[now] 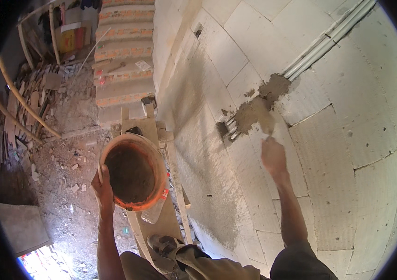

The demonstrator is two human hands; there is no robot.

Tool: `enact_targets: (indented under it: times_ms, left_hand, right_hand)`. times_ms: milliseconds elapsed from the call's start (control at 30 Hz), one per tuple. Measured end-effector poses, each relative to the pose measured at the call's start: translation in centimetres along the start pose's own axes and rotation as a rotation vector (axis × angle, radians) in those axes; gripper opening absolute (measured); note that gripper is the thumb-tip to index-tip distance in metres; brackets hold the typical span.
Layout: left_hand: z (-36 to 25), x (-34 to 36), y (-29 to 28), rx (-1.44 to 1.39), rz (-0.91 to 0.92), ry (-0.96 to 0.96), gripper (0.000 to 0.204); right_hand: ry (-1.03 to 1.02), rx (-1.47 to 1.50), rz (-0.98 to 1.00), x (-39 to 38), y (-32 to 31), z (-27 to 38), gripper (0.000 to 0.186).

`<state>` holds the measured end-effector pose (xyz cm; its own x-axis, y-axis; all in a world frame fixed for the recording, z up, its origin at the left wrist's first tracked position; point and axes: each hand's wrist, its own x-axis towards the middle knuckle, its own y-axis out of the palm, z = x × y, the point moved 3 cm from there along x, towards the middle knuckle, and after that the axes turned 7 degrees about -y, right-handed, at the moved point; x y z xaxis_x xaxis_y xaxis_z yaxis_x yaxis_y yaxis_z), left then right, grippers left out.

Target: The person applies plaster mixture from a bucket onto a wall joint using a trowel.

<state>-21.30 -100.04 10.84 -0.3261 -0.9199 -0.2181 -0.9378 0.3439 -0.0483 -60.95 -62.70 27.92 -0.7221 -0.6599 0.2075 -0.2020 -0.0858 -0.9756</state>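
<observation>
My left hand grips the rim of an orange bucket with grey-brown mortar inside. My right hand is closed on a trowel, its blade smeared by motion against a mortar patch on the white block wall. The patch covers part of a diagonal groove. White pipes run up from it toward the upper right, and short pipe pieces show at its lower-left end.
I am above a wooden plank platform, where a clear plastic bottle lies. Brick-and-concrete stairs rise beyond it. At left are wooden poles, scrap boards, a rubble-strewn floor and a grey board.
</observation>
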Motion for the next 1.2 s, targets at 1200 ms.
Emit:
enact_targets:
  times_ms: [1200]
  left_hand:
    - [0.9,0.7,0.8,0.207,-0.093,-0.019,0.052]
  right_hand:
    - [0.090,0.611,0.070,-8.1,-7.4,8.1,0.019]
